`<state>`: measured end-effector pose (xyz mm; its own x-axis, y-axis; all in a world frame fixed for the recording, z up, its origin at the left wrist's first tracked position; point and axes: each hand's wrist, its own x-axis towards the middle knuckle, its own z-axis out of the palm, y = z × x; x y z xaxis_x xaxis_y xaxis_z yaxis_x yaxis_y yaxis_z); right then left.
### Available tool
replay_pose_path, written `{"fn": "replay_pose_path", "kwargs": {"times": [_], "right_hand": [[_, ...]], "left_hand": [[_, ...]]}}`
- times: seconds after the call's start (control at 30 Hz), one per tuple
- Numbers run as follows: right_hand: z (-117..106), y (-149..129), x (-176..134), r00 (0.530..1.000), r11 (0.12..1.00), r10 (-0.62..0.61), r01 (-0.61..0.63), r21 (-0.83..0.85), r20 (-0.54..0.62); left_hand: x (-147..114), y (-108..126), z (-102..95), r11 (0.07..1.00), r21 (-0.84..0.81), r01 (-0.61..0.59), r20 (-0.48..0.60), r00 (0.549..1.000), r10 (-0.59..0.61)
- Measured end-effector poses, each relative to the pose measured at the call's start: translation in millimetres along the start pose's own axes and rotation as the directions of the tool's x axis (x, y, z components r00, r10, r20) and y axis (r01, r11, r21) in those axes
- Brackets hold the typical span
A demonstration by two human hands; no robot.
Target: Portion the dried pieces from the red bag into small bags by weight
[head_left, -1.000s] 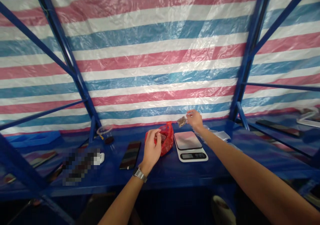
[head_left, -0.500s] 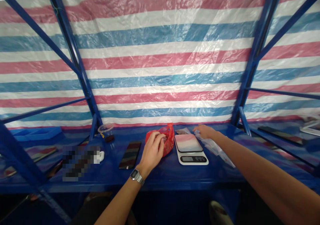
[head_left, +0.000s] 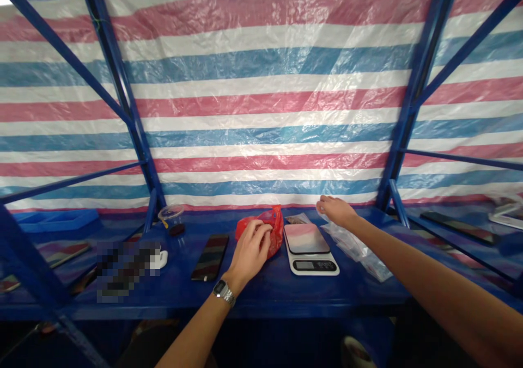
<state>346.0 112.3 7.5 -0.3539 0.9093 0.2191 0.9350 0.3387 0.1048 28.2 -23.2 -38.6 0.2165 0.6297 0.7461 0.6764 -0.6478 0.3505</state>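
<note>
Presently, left hand (head_left: 251,248): fingers curled over the mouth of the red bag (head_left: 278,231); cannot tell whether clamped on anything.
Red bag: on blue table (head_left: 281,301), just left of the scale (head_left: 311,252).
Right hand (head_left: 338,211): fingertips drawn close together beyond the scale; grip cannot be told.
Clear bags (head_left: 352,244): strewn right of the scale.
Small filled bag (head_left: 298,219): behind the scale, brownish contents.
Phone (head_left: 210,257): left of red bag.
Cup (head_left: 171,220): farther left, dark contents.
</note>
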Motion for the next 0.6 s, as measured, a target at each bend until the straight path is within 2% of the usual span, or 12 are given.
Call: {"fn": "replay_pose_path", "kwargs": {"times": [0.07, 0.13, 0.2, 0.27, 0.33, 0.4, 0.47, 0.53, 0.6], "right_hand": [[-16.7, -7.5, -1.5, 0.984, 0.995, -0.097, 0.098, 0.0, -0.148], [-32.1, -21.4, -6.1, 0.924, 0.967, -0.226, 0.252, 0.047, -0.31], [-45.4, -42.0, -13.9, 0.853, 0.897, -0.336, 0.419, 0.142, -0.399], [-56.5, -67.8, -23.9, 0.809, 0.804, -0.415, 0.54, 0.248, -0.416], [-64.9, -94.9, -34.0, 0.781, 0.721, -0.467, 0.607, 0.333, -0.414], [-70.8, -118.9, -42.3, 0.756, 0.641, -0.524, 0.653, 0.403, -0.392], [-74.2, -136.3, -47.0, 0.761, 0.603, -0.537, 0.648, 0.466, -0.363], [-75.4, -146.1, -48.1, 0.778, 0.596, -0.529, 0.626, 0.503, -0.34], [-74.9, -150.1, -46.4, 0.785, 0.582, -0.519, 0.614, 0.533, -0.338]], "left_hand": [[0.8, 0.9, 1.6, 0.996, -0.078, 0.052, -0.013, 0.999, -0.053], [1.8, 2.0, 5.1, 0.975, -0.189, 0.113, -0.021, 0.993, -0.12], [3.4, 3.2, 9.7, 0.925, -0.333, 0.182, -0.006, 0.981, -0.195], [6.0, 4.7, 13.4, 0.83, -0.489, 0.268, 0.057, 0.959, -0.276], [9.2, 6.8, 14.0, 0.682, -0.64, 0.352, 0.174, 0.932, -0.318], [12.0, 9.4, 10.7, 0.515, -0.737, 0.438, 0.327, 0.897, -0.296], [13.7, 11.5, 4.6, 0.399, -0.752, 0.525, 0.457, 0.851, -0.257], [14.3, 12.0, -2.5, 0.361, -0.738, 0.571, 0.506, 0.821, -0.264], [14.1, 10.5, -9.5, 0.386, -0.733, 0.561, 0.478, 0.827, -0.296]]}}
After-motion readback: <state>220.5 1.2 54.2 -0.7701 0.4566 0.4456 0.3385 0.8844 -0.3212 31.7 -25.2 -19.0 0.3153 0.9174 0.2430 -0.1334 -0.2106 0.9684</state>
